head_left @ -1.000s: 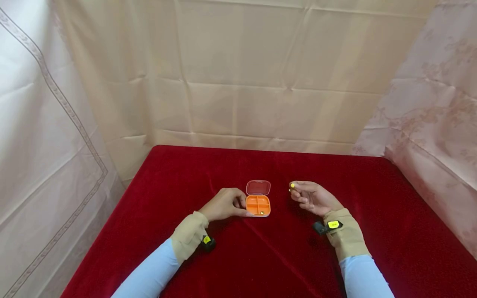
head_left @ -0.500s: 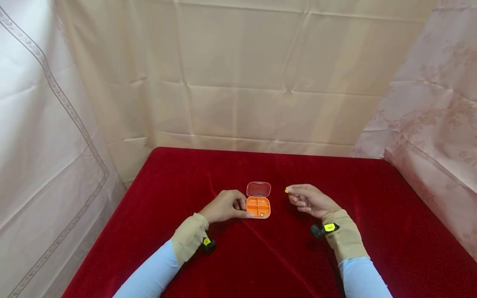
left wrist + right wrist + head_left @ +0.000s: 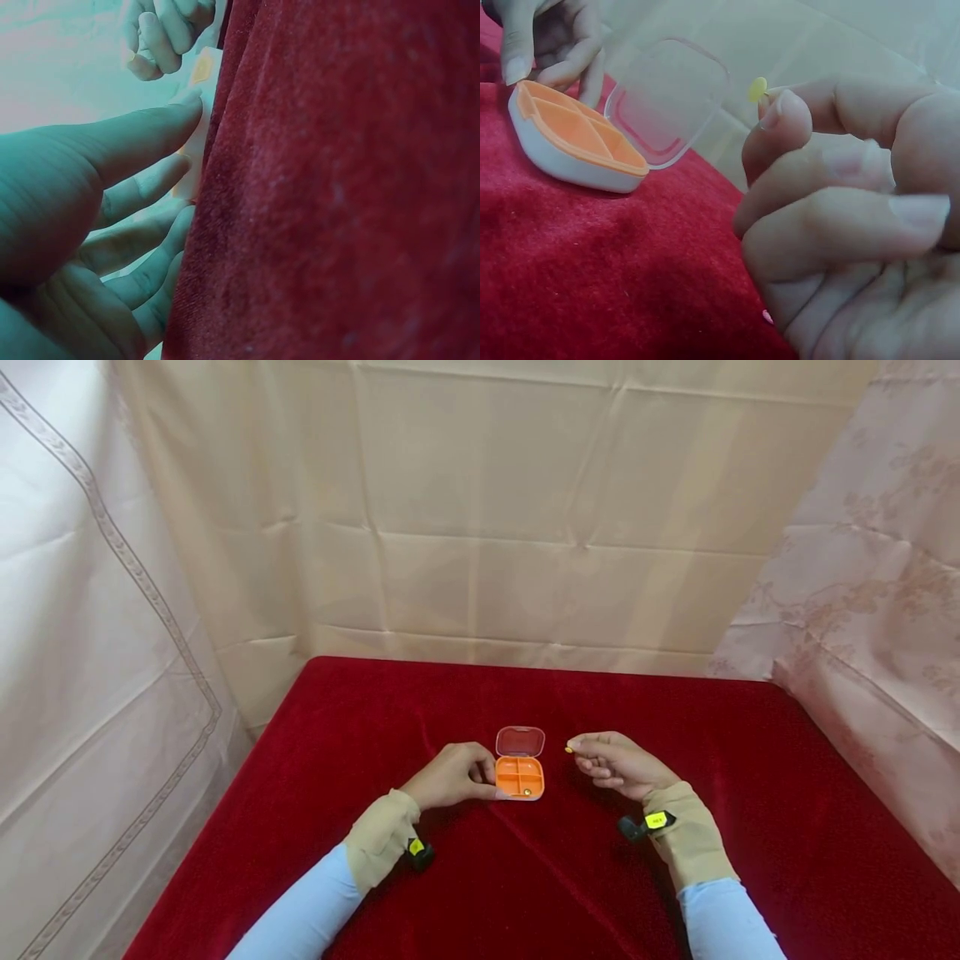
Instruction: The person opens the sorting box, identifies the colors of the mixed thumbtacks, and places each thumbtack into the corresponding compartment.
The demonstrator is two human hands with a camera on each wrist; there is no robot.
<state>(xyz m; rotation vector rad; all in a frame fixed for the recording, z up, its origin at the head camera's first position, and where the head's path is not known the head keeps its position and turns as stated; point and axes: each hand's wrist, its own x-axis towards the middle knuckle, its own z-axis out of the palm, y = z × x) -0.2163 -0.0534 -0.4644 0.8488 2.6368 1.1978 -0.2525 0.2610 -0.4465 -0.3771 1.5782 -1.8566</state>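
A small pill box with an orange four-part insert and white base sits on the red cloth, its clear lid flipped up at the back. My left hand pinches the box's left side between thumb and fingers. In the front right compartment lies a small shiny gold-coloured piece. To the right of the box, my right hand holds a yellow thumbtack between thumb and index finger, raised above the cloth. Its flat head points toward the box, and the other fingers are curled.
Red velvet cloth covers the table. Beige curtain hangs behind its far edge, with pale patterned drapes on the left and right.
My right hand has shifted left toward the pill box and turned the thumbtack so its head faces left. The left hand and the box have stayed put.
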